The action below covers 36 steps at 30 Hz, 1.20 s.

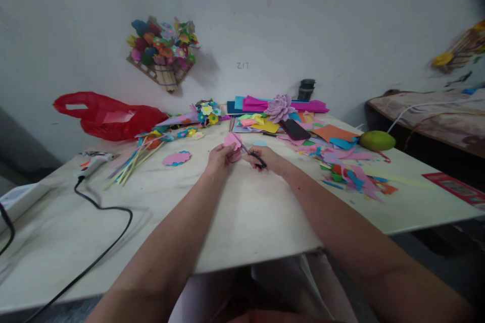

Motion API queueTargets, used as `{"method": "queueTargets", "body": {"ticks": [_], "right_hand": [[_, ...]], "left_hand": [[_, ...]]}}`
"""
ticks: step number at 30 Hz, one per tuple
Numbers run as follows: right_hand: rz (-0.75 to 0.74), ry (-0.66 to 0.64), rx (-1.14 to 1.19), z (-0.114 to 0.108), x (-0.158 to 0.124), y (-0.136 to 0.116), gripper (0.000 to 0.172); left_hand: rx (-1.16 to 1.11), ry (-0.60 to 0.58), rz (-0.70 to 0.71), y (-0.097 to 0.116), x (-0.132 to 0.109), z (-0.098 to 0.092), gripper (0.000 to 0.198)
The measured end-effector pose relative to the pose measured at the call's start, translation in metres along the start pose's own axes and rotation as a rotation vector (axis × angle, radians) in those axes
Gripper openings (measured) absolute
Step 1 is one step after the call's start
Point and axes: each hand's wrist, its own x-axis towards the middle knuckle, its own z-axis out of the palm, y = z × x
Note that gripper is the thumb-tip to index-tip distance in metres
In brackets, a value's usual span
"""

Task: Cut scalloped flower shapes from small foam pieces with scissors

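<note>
Near the middle of the white table [242,232], my left hand [222,158] pinches a pink scalloped piece [232,141] between thumb and fingers. My right hand [265,158] is closed around the black handles of a pair of scissors [254,155]. The scissor blades point up and left and meet the right edge of the pink piece. Whether the blades are parted is too small to tell. Left of my hands lies a stack of scalloped pieces [177,158], pink over blue. A pale blue round piece [259,144] lies just beyond my right hand.
Coloured scraps [356,176], a dark phone [294,129] and a green fruit [377,140] lie to the right. Sheets and a purple flower [280,107] stand at the back. On the left are a red bag [113,116], thin sticks [131,164] and a corded glue gun [94,163].
</note>
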Motion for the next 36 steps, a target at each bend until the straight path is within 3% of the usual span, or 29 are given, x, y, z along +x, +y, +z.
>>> {"method": "queueTargets", "body": {"ticks": [12, 27, 36], "right_hand": [[0.017, 0.035, 0.043, 0.001, 0.001, 0.0, 0.017], [-0.027, 0.051, 0.101, 0.0, 0.002, 0.0, 0.029], [0.006, 0.043, 0.072, -0.001, 0.0, -0.003, 0.023]], "left_hand": [[-0.006, -0.02, -0.007, 0.001, -0.001, 0.001, 0.013], [0.112, -0.083, -0.044, -0.001, 0.004, -0.008, 0.017], [0.149, -0.133, -0.011, 0.003, 0.003, -0.011, 0.024]]}}
